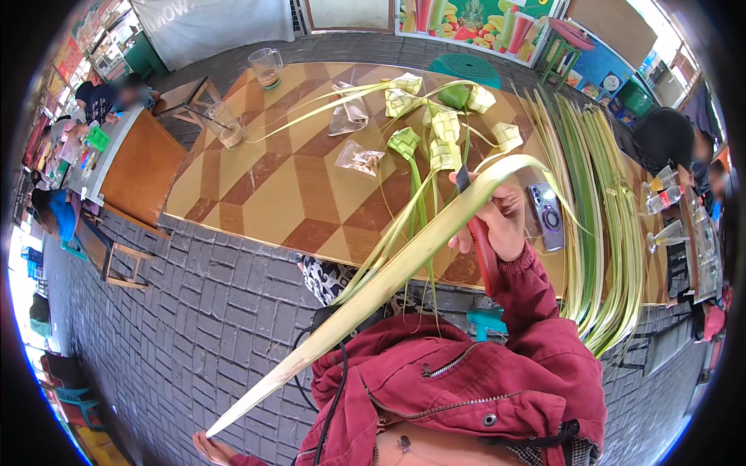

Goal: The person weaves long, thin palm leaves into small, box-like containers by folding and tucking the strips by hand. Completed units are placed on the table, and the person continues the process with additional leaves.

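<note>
A long pale palm leaf strip (373, 279) stretches diagonally across my front. Its narrow white end is pinched by my left hand (214, 448) at the lower left. Above the table's near edge, my right hand (504, 218) holds a knife with a red handle (481, 250) and a dark blade (463, 179) beside the leaf, whose wide end curls over this hand. Woven palm leaf pouches (446, 127) with trailing strips lie beyond on the patterned table (274, 204). Long palm leaves (594, 204) are laid in a bundle at the right.
A phone (546, 216) lies between my right hand and the leaf bundle. Two glass mugs (266, 69) stand at the table's far left. Small plastic bags (359, 158) lie mid-table. A green stool (466, 69) is behind the table. People sit at tables on both sides.
</note>
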A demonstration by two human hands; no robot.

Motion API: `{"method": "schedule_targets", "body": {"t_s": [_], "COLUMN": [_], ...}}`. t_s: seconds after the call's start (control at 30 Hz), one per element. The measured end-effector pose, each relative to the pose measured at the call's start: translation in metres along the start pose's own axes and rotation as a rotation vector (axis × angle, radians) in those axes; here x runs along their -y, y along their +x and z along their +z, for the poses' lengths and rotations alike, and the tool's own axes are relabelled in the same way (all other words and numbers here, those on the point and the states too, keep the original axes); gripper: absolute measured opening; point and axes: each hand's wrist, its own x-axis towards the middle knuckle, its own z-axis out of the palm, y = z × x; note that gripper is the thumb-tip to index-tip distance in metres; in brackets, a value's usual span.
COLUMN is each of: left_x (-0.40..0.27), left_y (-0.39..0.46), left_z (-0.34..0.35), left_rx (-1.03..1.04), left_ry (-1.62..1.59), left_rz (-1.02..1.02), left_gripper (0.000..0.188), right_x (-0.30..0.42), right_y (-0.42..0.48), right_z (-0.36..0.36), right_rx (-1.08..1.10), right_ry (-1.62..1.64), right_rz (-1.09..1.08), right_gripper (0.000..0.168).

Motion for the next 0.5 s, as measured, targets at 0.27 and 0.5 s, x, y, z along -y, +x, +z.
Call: {"method": "schedule_targets", "body": {"t_s": [0.27,0.5], "left_x": [0.022,-0.009], "left_y": [-0.002,-0.001], "left_z": [-0.055,-0.033], "left_rx": [0.111,-0.08], "left_ry": [0.146,-0.158], "left_rz": [-0.325,-0.566], "left_gripper": [0.023,0.024], "right_x": [0.01,0.021], "right_y": [0.018,0.027], "right_z": [-0.036,-0.064], "right_rx": [-0.06,-0.109], "right_ry": [-0.113,-0.216], "right_rz": [0.065,0.018], "right_gripper": [0.027,0.025]}}
